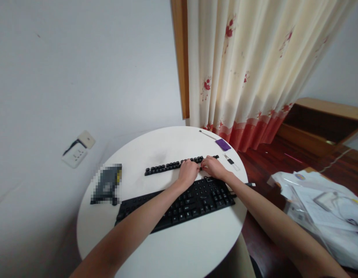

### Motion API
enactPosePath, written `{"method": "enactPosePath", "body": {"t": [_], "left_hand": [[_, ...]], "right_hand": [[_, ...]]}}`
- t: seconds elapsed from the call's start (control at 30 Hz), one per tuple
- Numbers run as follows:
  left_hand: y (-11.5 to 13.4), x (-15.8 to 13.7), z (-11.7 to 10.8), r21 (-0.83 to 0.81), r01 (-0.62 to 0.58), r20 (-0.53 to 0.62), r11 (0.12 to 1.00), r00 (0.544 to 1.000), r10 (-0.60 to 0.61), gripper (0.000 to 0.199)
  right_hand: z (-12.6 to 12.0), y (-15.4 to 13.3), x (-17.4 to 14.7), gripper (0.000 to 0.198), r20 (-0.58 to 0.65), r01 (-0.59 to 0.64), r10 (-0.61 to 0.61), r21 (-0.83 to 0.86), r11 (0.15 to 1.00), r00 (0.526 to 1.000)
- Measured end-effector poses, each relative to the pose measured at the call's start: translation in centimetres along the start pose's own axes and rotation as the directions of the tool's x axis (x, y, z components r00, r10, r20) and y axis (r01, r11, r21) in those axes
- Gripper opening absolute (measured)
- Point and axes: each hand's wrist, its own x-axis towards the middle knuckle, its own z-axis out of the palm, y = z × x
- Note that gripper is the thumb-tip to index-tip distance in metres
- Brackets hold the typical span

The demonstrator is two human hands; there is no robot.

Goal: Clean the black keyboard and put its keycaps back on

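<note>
A black keyboard (193, 200) lies on the white round table (173, 247), partly hidden under my left forearm. Behind it runs a long line of loose black keycaps (164, 167). My left hand (188, 170) is at this line, its fingers curled together and pointing right. Close beside it, my right hand (213, 167) is bent with thumb and fingers pinched. The fingertips of both hands nearly meet just above the keyboard's back edge. Something small and dark shows between them, too small to name.
On the right lie a wire keycap puller (231, 161), a purple cloth (223, 144) and a thin brush (207, 134). A USB plug (250, 184) juts past the table edge. A blurred-out dark object (106, 185) sits left. Plastic bags (323, 208) are at right.
</note>
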Motion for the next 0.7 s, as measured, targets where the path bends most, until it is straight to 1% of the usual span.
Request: {"method": "enactPosePath", "body": {"t": [0.13,0.27,0.33,0.4,0.5,0.6,0.7], "left_hand": [[-0.7,-0.5,-0.8,-0.066,0.046,-0.005,0.997,0.999,-0.046,0.014],[-0.9,-2.6,-2.1,-0.142,0.064,-0.016,0.988,0.998,-0.067,0.014],[-0.6,-4.3,-2.7,-0.202,0.054,-0.019,0.978,0.998,-0.059,0.014],[-0.1,-6.1,-3.0,-0.29,0.034,-0.027,0.956,0.999,-0.044,0.012],[0.7,-8.4,-3.1,-0.377,0.002,-0.045,0.926,0.999,-0.02,0.011],[1.1,-9.7,-2.7,-0.442,-0.019,-0.051,0.897,0.999,-0.004,0.01],[1.3,-10.0,-2.3,-0.485,-0.014,-0.052,0.874,0.999,-0.013,0.009]], "right_hand": [[-0.2,-0.3,0.0,0.013,-0.051,-0.047,0.049,0.037,0.998,0.997],[-1.3,-1.2,-1.3,0.009,-0.134,-0.088,0.1,0.093,0.992,0.986],[-1.7,-2.0,-2.7,0.007,-0.181,-0.07,0.104,0.187,0.98,0.978],[-1.8,-3.1,-4.3,0.006,-0.207,-0.025,0.091,0.303,0.953,0.974],[-1.6,-4.7,-6.5,0.007,-0.186,0.023,0.059,0.408,0.913,0.981],[-1.1,-6.0,-7.8,0.007,-0.176,0.047,0.034,0.434,0.9,0.984],[-0.7,-6.6,-8.3,0.009,-0.175,0.057,0.018,0.417,0.907,0.984]]}}
